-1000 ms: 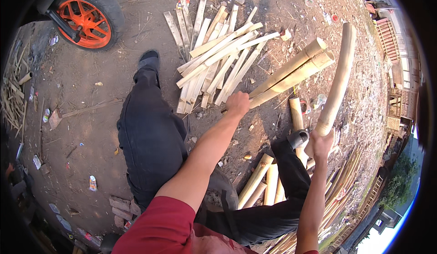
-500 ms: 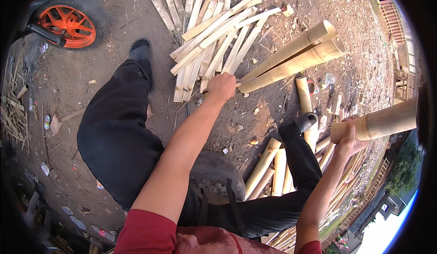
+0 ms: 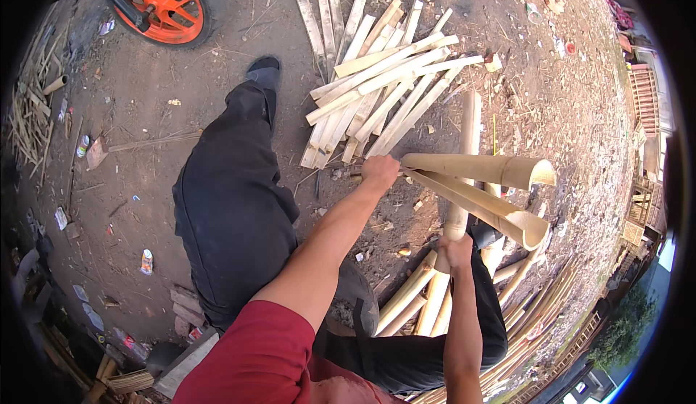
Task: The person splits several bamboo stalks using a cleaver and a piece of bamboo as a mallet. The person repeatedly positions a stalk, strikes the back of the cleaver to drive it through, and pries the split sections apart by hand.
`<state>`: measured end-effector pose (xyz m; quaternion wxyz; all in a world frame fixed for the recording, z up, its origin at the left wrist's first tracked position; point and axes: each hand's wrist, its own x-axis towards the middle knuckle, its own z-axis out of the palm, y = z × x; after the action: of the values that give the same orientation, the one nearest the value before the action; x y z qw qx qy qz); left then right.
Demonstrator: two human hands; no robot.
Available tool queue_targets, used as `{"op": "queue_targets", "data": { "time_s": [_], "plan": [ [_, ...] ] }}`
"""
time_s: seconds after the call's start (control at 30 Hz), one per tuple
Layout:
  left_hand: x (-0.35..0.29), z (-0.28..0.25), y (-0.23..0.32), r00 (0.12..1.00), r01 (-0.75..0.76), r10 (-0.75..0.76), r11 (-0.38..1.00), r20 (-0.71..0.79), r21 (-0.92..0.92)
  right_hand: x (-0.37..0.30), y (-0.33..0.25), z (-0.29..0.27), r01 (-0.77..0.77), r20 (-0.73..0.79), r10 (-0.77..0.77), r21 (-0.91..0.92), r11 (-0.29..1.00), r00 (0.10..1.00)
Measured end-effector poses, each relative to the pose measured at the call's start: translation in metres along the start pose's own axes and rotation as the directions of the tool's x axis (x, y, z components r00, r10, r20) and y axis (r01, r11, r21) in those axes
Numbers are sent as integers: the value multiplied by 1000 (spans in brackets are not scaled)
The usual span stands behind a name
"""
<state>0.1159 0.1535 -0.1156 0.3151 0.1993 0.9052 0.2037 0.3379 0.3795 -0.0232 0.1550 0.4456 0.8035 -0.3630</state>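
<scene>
My left hand (image 3: 380,173) is closed round the handle of what looks like a knife; most of the tool is hidden by the fist and the bamboo. Right at that fist, a bamboo length is split into two spread halves, an upper half (image 3: 482,168) and a lower half (image 3: 493,208), their hollow ends pointing right. My right hand (image 3: 457,253) grips the near end of a thick round bamboo piece (image 3: 457,219). That piece crosses behind the halves and reaches beyond them; whether it touches them I cannot tell.
A pile of pale split bamboo strips (image 3: 384,78) lies ahead of my left hand. Round bamboo pieces (image 3: 409,292) lie by my right leg, with long thin poles (image 3: 536,324) farther right. A motorcycle wheel (image 3: 163,5) stands at the far left. Litter dots the dirt ground.
My right hand has swung the round bamboo piece from the far right to the middle, behind the split bamboo. The halves have tilted downward and spread wider. The whole view has shifted.
</scene>
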Motion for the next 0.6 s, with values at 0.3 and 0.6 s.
{"op": "queue_targets", "data": {
  "time_s": [0.3,0.6],
  "plan": [
    [-25,-53,41,980,42,-34,999,198,-33,-63,-31,-94,-62,42,47,556,829,998],
    [-83,-172,62,988,-24,5,992,156,123,-113,42,10,-74,100,-7,783,618,995]
  ]
}}
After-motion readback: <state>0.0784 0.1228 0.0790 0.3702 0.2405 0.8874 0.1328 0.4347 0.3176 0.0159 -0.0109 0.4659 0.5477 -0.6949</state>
